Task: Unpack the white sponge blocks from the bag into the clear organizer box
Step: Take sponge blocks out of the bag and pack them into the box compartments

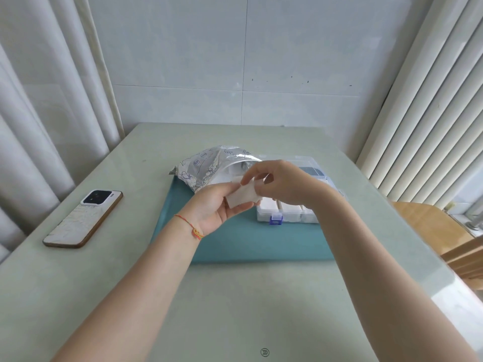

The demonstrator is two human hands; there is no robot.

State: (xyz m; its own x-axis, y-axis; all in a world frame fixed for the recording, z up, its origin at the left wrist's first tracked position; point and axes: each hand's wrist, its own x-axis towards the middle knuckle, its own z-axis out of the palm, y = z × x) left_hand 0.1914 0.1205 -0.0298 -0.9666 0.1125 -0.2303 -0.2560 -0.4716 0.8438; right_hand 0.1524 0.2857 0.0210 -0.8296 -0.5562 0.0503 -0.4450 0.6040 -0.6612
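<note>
Both hands, left [218, 205] and right [281, 182], pinch one white rectangular sponge block [241, 195] above the clear plastic organizer box [292, 214]; the crinkled silver foil bag [206, 165] apparently lies open behind.

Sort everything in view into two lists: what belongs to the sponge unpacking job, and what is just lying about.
Part of the job:
- white sponge block, held by the left hand and right hand
- silver bag
- clear organizer box, with white blocks already in its front compartments

Just lying about:
- phone, on the table
- teal mat under the bag and box
- wooden chair
</note>
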